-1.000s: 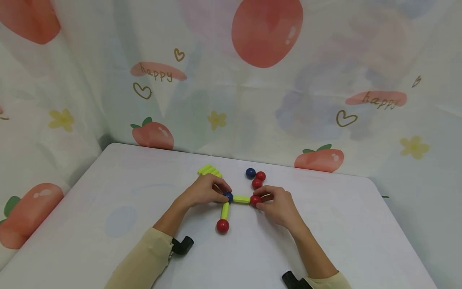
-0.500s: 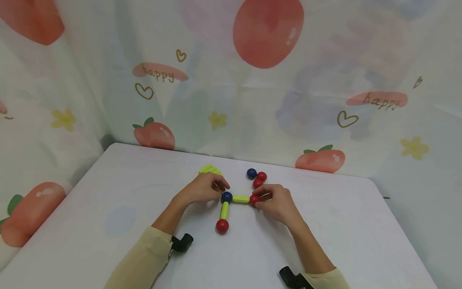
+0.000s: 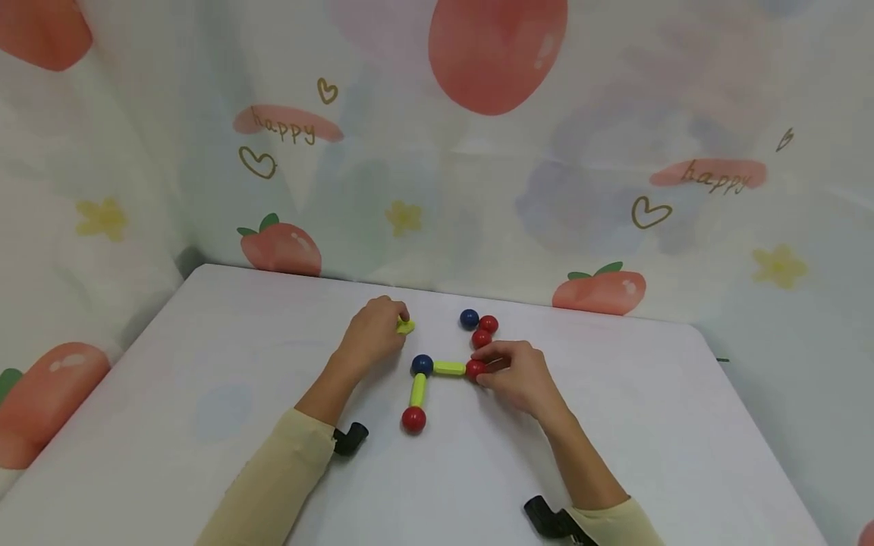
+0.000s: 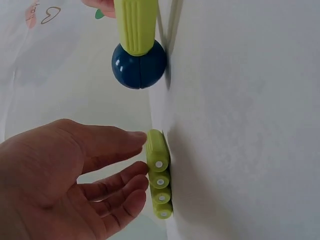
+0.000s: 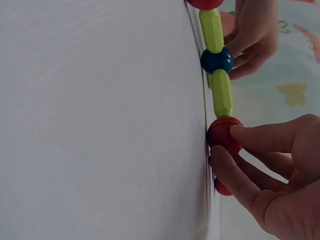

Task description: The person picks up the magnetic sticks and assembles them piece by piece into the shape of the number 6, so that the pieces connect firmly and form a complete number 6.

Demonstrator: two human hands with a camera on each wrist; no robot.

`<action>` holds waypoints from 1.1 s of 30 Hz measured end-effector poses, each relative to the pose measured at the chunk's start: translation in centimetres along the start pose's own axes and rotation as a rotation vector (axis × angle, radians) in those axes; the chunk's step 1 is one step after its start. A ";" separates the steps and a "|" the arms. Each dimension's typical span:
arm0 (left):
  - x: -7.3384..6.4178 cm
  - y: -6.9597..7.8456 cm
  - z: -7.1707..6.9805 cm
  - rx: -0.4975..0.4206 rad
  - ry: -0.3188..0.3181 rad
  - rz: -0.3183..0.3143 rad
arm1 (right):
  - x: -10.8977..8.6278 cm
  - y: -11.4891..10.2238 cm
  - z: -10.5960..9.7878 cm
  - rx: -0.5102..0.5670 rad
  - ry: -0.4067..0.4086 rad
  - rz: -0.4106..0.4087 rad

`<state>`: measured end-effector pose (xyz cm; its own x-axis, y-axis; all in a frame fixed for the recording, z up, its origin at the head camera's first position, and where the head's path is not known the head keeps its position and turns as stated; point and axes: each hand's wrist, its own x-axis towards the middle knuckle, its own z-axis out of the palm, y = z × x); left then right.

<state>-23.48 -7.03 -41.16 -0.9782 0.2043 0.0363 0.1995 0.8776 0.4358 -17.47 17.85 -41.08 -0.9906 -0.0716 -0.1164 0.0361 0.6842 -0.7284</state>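
Observation:
On the white table a blue ball (image 3: 422,365) joins two yellow-green rods, one (image 3: 449,368) running right and one (image 3: 418,390) toward the near side. The near rod ends in a red ball (image 3: 413,420). At the end of the right-hand rod, thumb and index finger of my right hand (image 3: 522,375) pinch another red ball (image 5: 222,132). Farther back, my left hand (image 3: 372,330) reaches a side-by-side row of several loose yellow-green rods (image 4: 161,181). Its thumb and fingers are apart, fingertips right at the rods; in the head view it hides most of them.
Behind the joined piece lie a loose blue ball (image 3: 469,318) and two red balls, one farther (image 3: 488,324) and one nearer (image 3: 481,338), close to my right fingers. A printed fabric sheet (image 3: 478,250) hangs along the table's far edge.
My left hand has let go of the blue ball and moved back and left to the loose rods. The right hand keeps its pinch on the red ball.

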 end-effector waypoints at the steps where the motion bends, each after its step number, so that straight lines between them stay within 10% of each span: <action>1: 0.0 0.0 0.0 0.014 -0.006 -0.006 | 0.0 -0.1 0.0 0.003 -0.001 0.001; 33: -1.2 1.3 0.0 -0.050 -0.010 -0.087 | -0.1 -0.4 0.2 -0.013 0.003 0.002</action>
<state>-22.01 -6.09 -40.64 -0.9911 0.1327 -0.0122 0.1105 0.8694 0.4816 -17.32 17.44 -40.96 -0.9910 -0.0681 -0.1155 0.0362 0.6934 -0.7196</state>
